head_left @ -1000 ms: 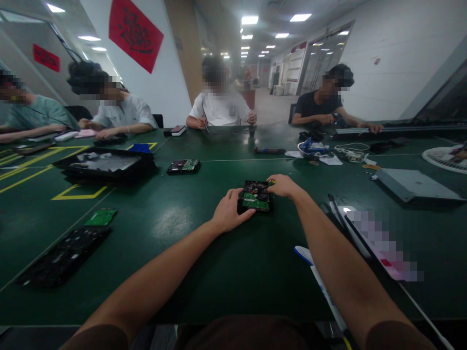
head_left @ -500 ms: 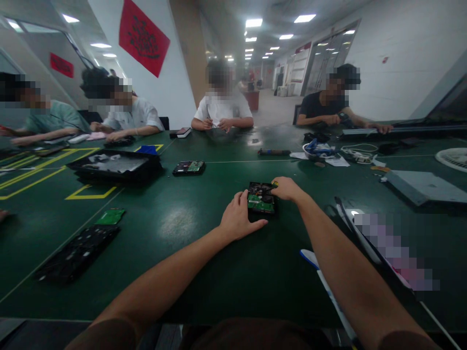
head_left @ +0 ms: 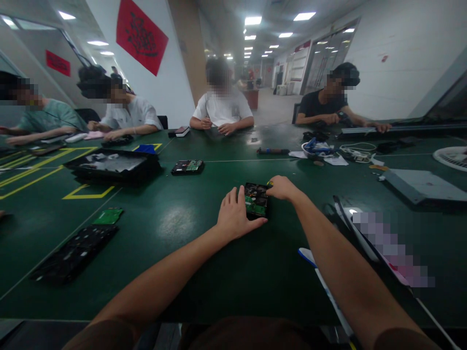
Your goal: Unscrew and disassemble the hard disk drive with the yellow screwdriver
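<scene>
A hard drive [head_left: 257, 198] with a green circuit board lies on the dark green table in front of me. My left hand [head_left: 235, 214] steadies it, fingers along its left side and thumb stretched out past its near edge. At the far right corner, my right hand [head_left: 283, 188] has its fingers curled round a small yellow-and-black tool [head_left: 270, 183]. Most of that tool is covered by the fingers, and its tip cannot be made out.
Another hard drive [head_left: 187, 167] lies beyond my left hand, near a black tray [head_left: 113, 165]. To the left are a green circuit board [head_left: 108, 216] and black drive parts [head_left: 75, 253]. A grey metal box [head_left: 423, 185] sits right. Several people work across the table.
The hard drive has shifted slightly left and turned a little under my left hand. My right hand has moved a little left with it. The whole view has drifted slightly.
</scene>
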`<state>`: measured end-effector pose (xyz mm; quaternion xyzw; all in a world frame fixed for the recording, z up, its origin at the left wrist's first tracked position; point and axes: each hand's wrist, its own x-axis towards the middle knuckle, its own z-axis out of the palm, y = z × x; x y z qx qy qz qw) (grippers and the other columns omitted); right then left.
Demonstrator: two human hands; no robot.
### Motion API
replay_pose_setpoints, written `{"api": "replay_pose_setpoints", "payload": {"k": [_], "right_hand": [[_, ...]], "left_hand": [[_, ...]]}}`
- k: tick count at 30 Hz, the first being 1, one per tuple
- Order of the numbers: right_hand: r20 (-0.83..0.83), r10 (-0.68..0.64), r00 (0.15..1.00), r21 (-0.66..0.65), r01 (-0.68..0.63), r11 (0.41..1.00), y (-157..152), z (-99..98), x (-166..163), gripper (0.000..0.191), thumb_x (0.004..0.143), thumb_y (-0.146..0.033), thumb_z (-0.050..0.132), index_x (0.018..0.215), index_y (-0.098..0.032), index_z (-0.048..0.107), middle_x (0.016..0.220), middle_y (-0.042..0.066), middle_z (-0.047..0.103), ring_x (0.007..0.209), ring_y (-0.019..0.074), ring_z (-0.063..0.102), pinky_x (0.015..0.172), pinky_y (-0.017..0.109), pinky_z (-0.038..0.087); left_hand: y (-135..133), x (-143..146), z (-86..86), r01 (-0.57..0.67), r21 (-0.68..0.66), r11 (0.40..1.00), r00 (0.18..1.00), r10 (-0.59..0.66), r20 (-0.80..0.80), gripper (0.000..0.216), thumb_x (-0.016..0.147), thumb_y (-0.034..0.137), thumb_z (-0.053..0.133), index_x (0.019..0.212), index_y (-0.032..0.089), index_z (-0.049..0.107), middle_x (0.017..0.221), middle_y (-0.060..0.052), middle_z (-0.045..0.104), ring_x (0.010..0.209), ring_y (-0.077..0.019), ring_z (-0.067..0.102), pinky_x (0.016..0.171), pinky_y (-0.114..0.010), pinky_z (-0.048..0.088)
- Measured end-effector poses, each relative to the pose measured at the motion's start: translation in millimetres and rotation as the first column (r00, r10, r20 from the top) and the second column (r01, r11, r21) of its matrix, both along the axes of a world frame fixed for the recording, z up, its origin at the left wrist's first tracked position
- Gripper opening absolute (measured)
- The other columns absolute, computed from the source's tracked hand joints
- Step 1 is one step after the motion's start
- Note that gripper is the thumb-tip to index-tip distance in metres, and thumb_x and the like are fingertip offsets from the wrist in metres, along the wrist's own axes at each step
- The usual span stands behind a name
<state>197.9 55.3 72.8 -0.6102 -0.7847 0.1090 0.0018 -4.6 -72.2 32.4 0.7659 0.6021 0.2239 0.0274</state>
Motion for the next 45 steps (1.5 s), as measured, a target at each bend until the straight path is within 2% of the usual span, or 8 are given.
{"api": "replay_pose_setpoints", "payload": {"k": [11,20,25,28,32,39,42,45], "right_hand": [[0.084,0.116,0.990,-0.075,-0.110,0.991,-11.8,18.7,-1.0,0.028,0.078,-0.035,0.073,0.093,-0.012,0.078,0.096,0.016,0.078,0.086,0.0257,0.072,0.062,0.028,0.045],[0.016,0.315,0.949,-0.277,-0.299,0.913,-26.6,34.0,3.0,0.018,0.071,-0.023,0.073,0.087,-0.017,0.079,0.085,0.005,0.076,0.076,0.0200,0.069,0.061,0.027,0.045],[-0.032,0.310,0.950,-0.196,-0.310,0.930,-24.3,28.9,-0.5,0.036,0.075,-0.021,0.074,0.110,-0.019,0.078,0.110,0.007,0.077,0.098,0.0236,0.072,0.077,0.028,0.051],[-0.015,0.263,0.965,-0.068,-0.263,0.962,-23.1,23.7,-7.0,0.059,0.077,-0.024,0.073,0.135,-0.013,0.067,0.135,0.014,0.069,0.118,0.0292,0.067,0.093,0.031,0.052],[-0.063,0.273,0.960,-0.057,-0.277,0.959,-25.5,16.4,-16.2,0.074,0.080,-0.026,0.072,0.151,-0.014,0.054,0.153,0.015,0.057,0.135,0.0312,0.058,0.108,0.034,0.047],[-0.005,0.348,0.938,-0.118,-0.346,0.931,-24.4,18.9,-13.0,0.049,0.077,-0.028,0.072,0.124,-0.020,0.075,0.126,0.011,0.073,0.112,0.0273,0.068,0.085,0.030,0.051],[-0.007,0.388,0.922,-0.214,-0.380,0.900,-24.6,23.6,-8.4,0.039,0.074,-0.028,0.072,0.111,-0.021,0.079,0.108,0.007,0.077,0.097,0.0233,0.071,0.074,0.028,0.049],[-0.088,0.463,0.882,-0.379,-0.459,0.804,-27.4,24.9,-8.1,0.034,0.070,-0.025,0.071,0.102,-0.019,0.080,0.097,0.003,0.077,0.086,0.0193,0.070,0.068,0.026,0.047]], "left_hand": [[-2.9,-1.8,-8.9,-0.065,-0.029,0.997,0.992,0.061,-0.112,0.129,0.068,0.076,0.073,0.162,0.008,0.017,0.162,-0.032,0.032,0.149,-0.0529,0.031,0.120,-0.062,0.028],[20.2,-45.5,16.1,-0.098,-0.194,0.976,0.956,0.038,-0.291,0.121,0.059,0.050,0.085,0.159,0.011,0.029,0.156,-0.034,0.041,0.146,-0.0540,0.038,0.114,-0.061,0.034],[29.1,-69.2,26.2,-0.125,-0.233,0.964,0.936,0.038,-0.349,0.107,0.060,0.042,0.088,0.152,0.016,0.041,0.138,-0.030,0.059,0.127,-0.0493,0.058,0.101,-0.055,0.047],[32.6,-77.1,30.5,-0.129,-0.240,0.962,0.935,0.038,-0.351,0.092,0.059,0.040,0.092,0.139,0.021,0.052,0.126,-0.025,0.067,0.117,-0.0461,0.064,0.093,-0.051,0.052],[37.7,-83.1,35.6,-0.140,-0.242,0.960,0.924,0.039,-0.379,0.074,0.058,0.038,0.094,0.122,0.023,0.060,0.116,-0.021,0.073,0.111,-0.0444,0.068,0.085,-0.049,0.055],[48.8,-88.7,27.7,-0.231,-0.261,0.937,0.927,0.130,-0.352,0.041,0.068,0.033,0.089,0.101,0.023,0.067,0.102,-0.016,0.077,0.094,-0.0366,0.075,0.075,-0.041,0.057],[55.2,-88.4,20.6,-0.174,-0.279,0.944,0.957,0.095,-0.273,0.033,0.077,0.022,0.078,0.109,0.023,0.069,0.104,-0.015,0.078,0.096,-0.0323,0.075,0.079,-0.036,0.056],[59.7,-85.5,17.9,-0.102,-0.317,0.943,0.977,0.035,-0.209,0.043,0.084,0.010,0.063,0.126,0.020,0.066,0.110,-0.014,0.077,0.102,-0.0286,0.074,0.082,-0.032,0.054]]}}
